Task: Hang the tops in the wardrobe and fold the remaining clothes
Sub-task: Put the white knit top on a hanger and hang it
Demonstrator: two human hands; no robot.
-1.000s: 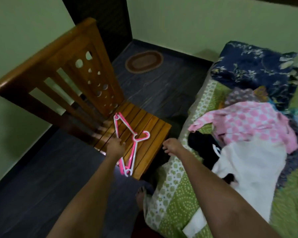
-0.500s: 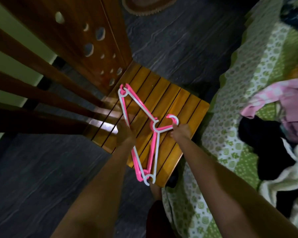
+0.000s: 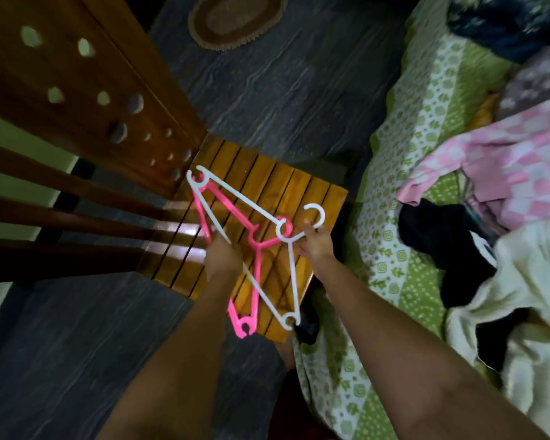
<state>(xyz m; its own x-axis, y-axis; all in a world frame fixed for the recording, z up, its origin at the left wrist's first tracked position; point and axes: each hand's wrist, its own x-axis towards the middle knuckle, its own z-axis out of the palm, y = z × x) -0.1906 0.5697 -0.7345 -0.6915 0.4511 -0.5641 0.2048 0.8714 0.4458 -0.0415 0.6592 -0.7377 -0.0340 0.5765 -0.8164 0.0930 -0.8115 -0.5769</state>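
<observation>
Dark grey floor (image 3: 299, 90) fills the background, oval brown mat (image 3: 235, 19) at top. Wooden chair (image 3: 267, 192) stands at left, backrest far left, slatted seat centre. Pink hanger (image 3: 257, 265) lies on the seat under the white hanger (image 3: 251, 206); left hand (image 3: 224, 258) is curled over their lower bars, exact grasp hidden behind the hand. White hanger's neck below the hook is pinched by the right hand (image 3: 315, 246), fingers closed round it, hook end raised off the seat. Bed with green patterned sheet (image 3: 404, 173) is seen at right, just beside the chair. Clothes piled on it: pink checked top (image 3: 505, 166), black garment (image 3: 442, 236), cream garment (image 3: 521, 281), dark floral fabric (image 3: 505, 20) at top right
</observation>
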